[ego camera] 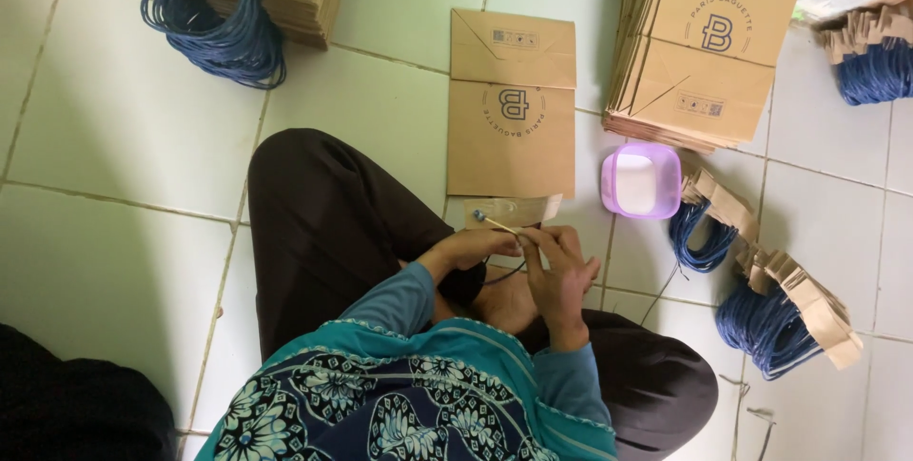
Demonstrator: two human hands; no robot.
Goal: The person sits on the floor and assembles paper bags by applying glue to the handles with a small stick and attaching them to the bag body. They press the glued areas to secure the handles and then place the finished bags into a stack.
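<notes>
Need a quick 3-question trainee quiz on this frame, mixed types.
1. True or false: the flat bag on the floor lies between the person's hands and a bag stack.
2. Which colour is the tub right of the flat bag? A green, B purple, C red.
3. Fill in: the left hand and right hand meet at a thin ___ with a blue tip.

Key: 1 false; 2 B; 3 stick.
</notes>
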